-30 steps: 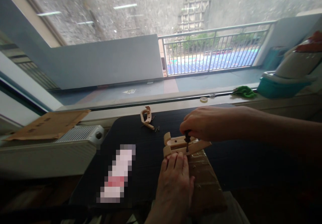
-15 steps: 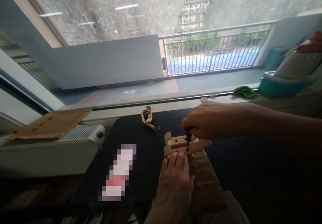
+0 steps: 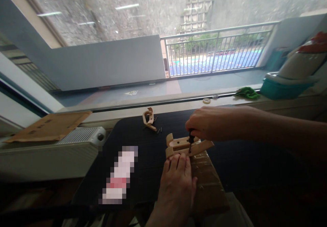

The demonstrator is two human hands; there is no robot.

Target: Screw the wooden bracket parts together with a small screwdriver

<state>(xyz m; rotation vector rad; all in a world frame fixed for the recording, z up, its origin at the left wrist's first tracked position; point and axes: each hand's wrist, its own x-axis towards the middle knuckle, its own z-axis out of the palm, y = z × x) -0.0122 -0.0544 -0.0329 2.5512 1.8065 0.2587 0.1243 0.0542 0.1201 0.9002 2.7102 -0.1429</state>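
A small wooden assembly (image 3: 178, 146) lies on the black table (image 3: 143, 159), its right part resting on a brown cardboard box (image 3: 206, 182). My right hand (image 3: 211, 123) is closed round the dark handle of a small screwdriver (image 3: 190, 143), whose tip stands upright on the wooden assembly. My left hand (image 3: 177, 182) lies flat with its fingers stretched out, the fingertips pressing against the near edge of the wood.
Another curved wooden piece (image 3: 149, 118) and a few small screws (image 3: 159, 130) lie further back on the table. A pixelated white and red object (image 3: 120, 174) is at the left. A radiator (image 3: 76, 136), cardboard sheet (image 3: 51, 125), green cloth (image 3: 246, 92) and teal container (image 3: 283, 89) line the window sill.
Hardly anything has moved: my right hand has shifted very slightly on the screwdriver, and my left hand stays pressed to the wood.
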